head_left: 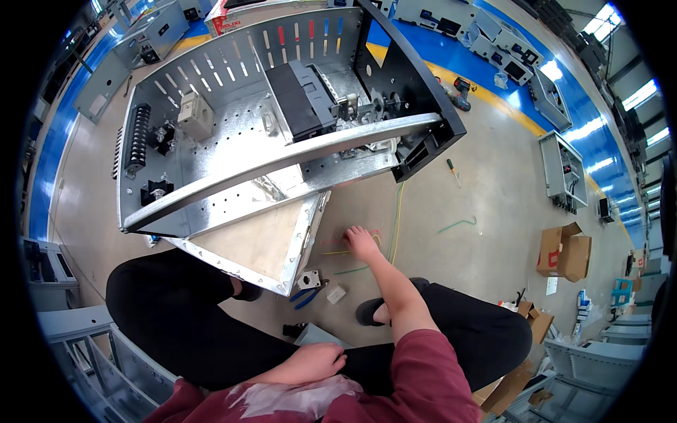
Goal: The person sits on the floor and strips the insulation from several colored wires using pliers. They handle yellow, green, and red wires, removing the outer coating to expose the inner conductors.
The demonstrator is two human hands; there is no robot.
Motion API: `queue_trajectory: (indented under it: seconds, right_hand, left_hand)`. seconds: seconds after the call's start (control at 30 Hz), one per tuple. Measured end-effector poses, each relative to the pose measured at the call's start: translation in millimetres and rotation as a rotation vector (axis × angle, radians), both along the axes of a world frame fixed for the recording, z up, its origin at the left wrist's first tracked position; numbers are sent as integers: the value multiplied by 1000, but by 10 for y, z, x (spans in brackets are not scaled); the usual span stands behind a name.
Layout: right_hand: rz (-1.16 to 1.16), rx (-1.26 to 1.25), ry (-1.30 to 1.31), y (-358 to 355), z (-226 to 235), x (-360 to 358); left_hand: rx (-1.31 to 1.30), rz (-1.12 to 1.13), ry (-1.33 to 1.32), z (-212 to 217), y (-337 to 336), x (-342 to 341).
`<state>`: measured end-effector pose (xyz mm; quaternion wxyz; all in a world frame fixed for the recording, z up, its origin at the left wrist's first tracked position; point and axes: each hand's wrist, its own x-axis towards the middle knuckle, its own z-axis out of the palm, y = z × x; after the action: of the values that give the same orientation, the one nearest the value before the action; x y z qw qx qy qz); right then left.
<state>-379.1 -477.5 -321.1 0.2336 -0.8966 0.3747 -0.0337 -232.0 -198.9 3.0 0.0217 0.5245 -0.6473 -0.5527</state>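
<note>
maroon cloth of a sleeve (431, 366) fills the bottom centre of the frame, beside black trousers (486, 314). the person's left hand (317, 362) rests in the lap at lower centre, its fingers curled downward; whether they close on anything cannot be told. the right hand (362, 243) reaches to the floor (493, 190) at mid-frame, among thin yellow and red wires (399, 211); its fingers point down, and one cannot tell whether they grip a wire. an open metal enclosure (233, 77) spans the upper left, tilted above a pale-topped support (247, 240). blue-handled pliers (305, 299) lie below centre; a cordless drill (461, 95) lies at upper right, a cardboard box (564, 254) at right.
</note>
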Motion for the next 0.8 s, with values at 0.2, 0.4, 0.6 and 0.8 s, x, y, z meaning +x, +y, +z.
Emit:
queue_trajectory:
  seconds: [0.2, 0.4, 0.6, 0.8]
  right_hand:
    - [260, -61, 79, 279, 198, -33]
    - [204, -80, 209, 523, 85, -93]
    - [67, 16, 163, 688, 154, 52]
    - [-23, -185, 75, 749, 227, 94]
  left_hand:
    - [-68, -15, 9, 31, 68, -1]
    - [-97, -69, 12, 17, 149, 38]
    - [-97, -62, 4, 72, 179, 127]
    - [-100, -63, 32, 115, 213, 145]
